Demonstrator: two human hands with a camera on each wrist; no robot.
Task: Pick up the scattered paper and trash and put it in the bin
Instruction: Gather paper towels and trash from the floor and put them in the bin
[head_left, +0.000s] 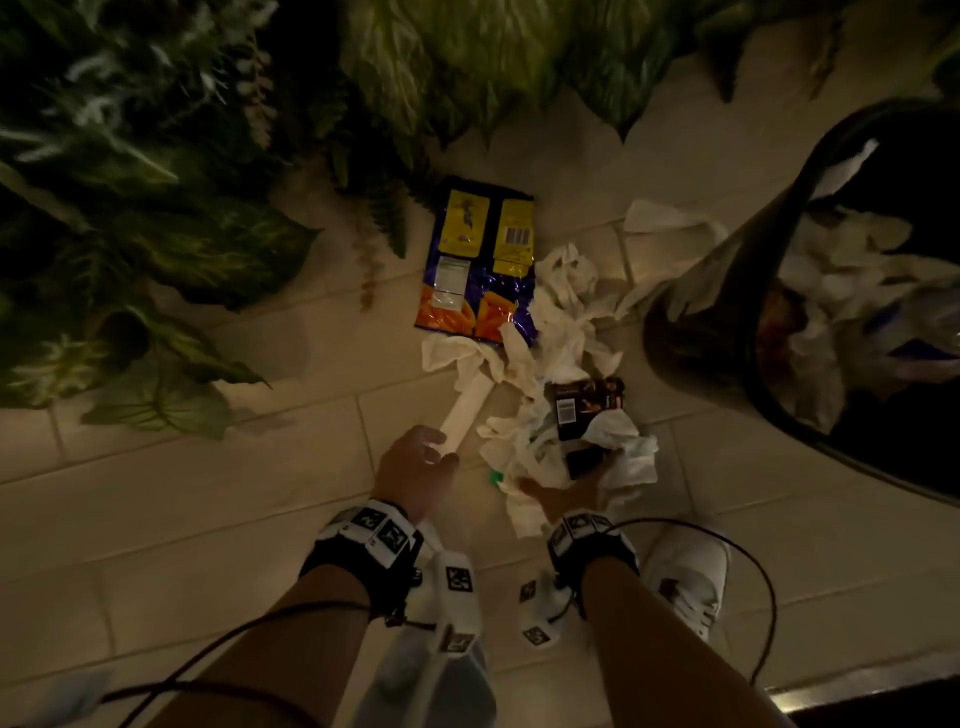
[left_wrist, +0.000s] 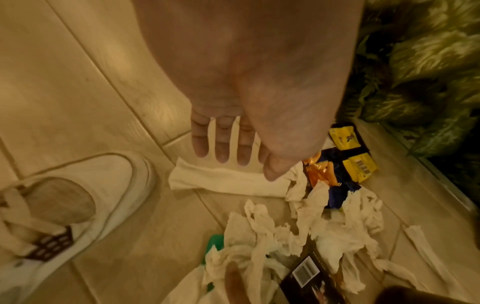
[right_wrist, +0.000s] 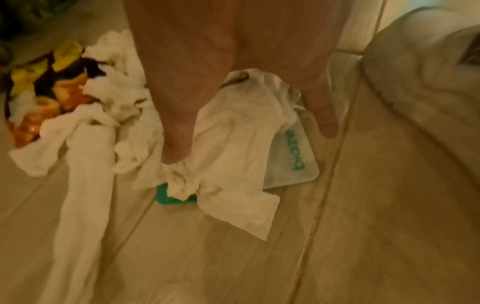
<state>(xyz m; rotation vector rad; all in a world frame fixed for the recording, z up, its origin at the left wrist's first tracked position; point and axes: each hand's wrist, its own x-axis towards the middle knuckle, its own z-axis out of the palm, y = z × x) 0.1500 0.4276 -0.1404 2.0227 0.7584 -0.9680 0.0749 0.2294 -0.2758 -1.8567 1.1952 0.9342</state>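
Crumpled white paper (head_left: 566, 332) lies scattered on the tiled floor beside a purple and yellow snack bag (head_left: 478, 265) and a dark packet (head_left: 584, 410). My left hand (head_left: 431, 452) hovers open, fingers straight (left_wrist: 223, 148), over the near end of a folded white paper strip (head_left: 465, 415) (left_wrist: 226, 182). My right hand (head_left: 556, 493) (right_wrist: 246, 133) grips a bunch of crumpled paper (right_wrist: 233, 148) low over the floor. Under it lie a white pouch with green lettering (right_wrist: 296, 152) and a green item (right_wrist: 163, 193). The black bin (head_left: 727, 270), at the right, holds paper.
Leafy plants (head_left: 156, 208) crowd the top and left of the floor. My white shoes (head_left: 691, 577) (left_wrist: 78, 195) stand close behind the pile. Thin cables (head_left: 748, 561) trail from both wrists. A loose paper strip (left_wrist: 426, 253) lies near the bin side.
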